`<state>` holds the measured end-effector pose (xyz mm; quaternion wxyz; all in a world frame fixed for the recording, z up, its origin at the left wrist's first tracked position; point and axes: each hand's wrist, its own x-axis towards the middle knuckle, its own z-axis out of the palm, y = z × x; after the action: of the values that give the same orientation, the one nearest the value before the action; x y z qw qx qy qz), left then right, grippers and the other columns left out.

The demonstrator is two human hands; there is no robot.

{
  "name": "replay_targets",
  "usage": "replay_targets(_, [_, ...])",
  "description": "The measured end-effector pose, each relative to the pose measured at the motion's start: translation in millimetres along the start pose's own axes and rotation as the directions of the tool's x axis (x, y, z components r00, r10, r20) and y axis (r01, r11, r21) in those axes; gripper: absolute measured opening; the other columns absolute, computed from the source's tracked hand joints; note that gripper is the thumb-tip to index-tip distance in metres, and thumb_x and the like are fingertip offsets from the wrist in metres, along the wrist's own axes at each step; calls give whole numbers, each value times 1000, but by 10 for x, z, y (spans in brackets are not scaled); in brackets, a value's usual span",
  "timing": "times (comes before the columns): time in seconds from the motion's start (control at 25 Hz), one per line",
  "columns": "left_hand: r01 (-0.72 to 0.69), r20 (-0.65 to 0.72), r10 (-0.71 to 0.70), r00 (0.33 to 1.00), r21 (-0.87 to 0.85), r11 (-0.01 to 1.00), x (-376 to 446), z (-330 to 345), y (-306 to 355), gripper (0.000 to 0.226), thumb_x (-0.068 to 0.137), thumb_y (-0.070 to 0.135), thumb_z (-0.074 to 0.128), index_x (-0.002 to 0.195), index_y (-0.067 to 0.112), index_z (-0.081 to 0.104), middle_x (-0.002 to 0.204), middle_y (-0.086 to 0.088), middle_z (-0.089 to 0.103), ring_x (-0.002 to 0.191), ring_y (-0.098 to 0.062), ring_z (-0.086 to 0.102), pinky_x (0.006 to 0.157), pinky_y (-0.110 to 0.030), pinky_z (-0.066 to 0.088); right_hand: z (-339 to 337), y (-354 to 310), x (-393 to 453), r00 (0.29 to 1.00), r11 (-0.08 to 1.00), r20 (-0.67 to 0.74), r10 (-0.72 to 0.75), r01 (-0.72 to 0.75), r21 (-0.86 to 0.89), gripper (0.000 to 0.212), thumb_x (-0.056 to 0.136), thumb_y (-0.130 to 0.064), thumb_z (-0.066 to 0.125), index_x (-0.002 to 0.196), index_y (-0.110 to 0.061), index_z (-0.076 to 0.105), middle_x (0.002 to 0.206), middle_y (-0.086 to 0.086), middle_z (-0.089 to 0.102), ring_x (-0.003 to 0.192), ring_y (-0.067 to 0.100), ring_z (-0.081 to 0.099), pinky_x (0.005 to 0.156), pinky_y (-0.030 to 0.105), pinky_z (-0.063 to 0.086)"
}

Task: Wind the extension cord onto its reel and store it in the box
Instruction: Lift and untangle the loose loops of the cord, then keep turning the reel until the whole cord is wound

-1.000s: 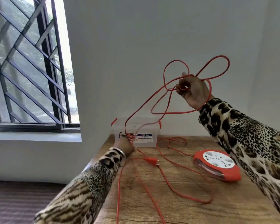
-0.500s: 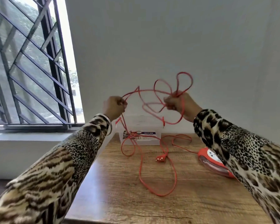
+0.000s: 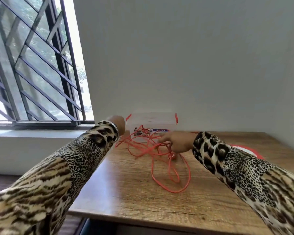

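The orange extension cord [image 3: 153, 173] lies in tangled loops on the wooden table [image 3: 134, 192], with its plug [image 3: 172, 156] near the middle of the heap. My right hand [image 3: 178, 141] is low over the tangle, fingers pinched on a strand. My left hand [image 3: 117, 123] sits beside the box's left end, closed on cord that runs from it into the tangle; it is blurred. The clear plastic box [image 3: 153, 123] with orange latches stands against the wall. Only an orange edge of the reel [image 3: 251, 151] shows behind my right sleeve.
A barred window [image 3: 32, 65] and its sill [image 3: 32, 133] are to the left of the table. White walls close in behind and to the right. The table's front edge [image 3: 143, 219] is near me.
Both hands have dropped from chest height down to the table, bringing the raised cord loops down into a heap in front of the box.
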<state>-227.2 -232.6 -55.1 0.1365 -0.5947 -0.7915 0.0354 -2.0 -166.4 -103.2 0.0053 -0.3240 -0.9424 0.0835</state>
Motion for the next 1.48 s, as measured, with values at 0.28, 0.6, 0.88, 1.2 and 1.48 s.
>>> replay_targets(0.28, [-204,-435,-7,900,-435,877,-51,-139,848,27,75,5,52,99,11,64,104,-12,63,95,-33,62,76,-35,49,47,288,-194,920,980,-391,11,68,188,55,79,9,60,121,-27,65,152,4,35,113,24,58,65,7,46])
replay_targets(0.6, [235,185,314,931,-964,-128,-689,252,2646,13,91,15,55,81,8,60,62,-6,57,40,-15,55,46,-25,47,159,1458,-994,565,750,-493,661,-500,433,25,78,-20,65,102,-15,68,111,8,68,102,25,60,91,34,47])
replay_targets(0.88, [460,331,337,881,-766,-449,-704,590,3087,7,94,16,59,91,12,54,84,-7,58,80,-20,61,72,-28,53,518,2003,-1209,407,484,-266,874,-678,553,53,88,-47,52,115,-3,63,121,18,63,109,34,58,92,36,44])
replay_targets(1.2, [335,172,329,929,-768,-546,-184,811,2653,54,89,1,59,130,33,49,125,-5,64,105,-32,65,65,-43,59,633,1702,-1035,525,516,-260,810,-428,743,43,91,-33,53,126,-8,49,119,13,60,96,26,59,77,36,51])
replay_targets(1.48, [207,51,352,935,-882,-423,139,867,2187,46,87,1,64,126,23,53,116,-2,70,94,-24,72,61,-40,60,551,1289,-1063,688,957,-671,278,-262,127,52,84,-21,62,132,-27,44,132,6,44,123,24,36,102,41,36])
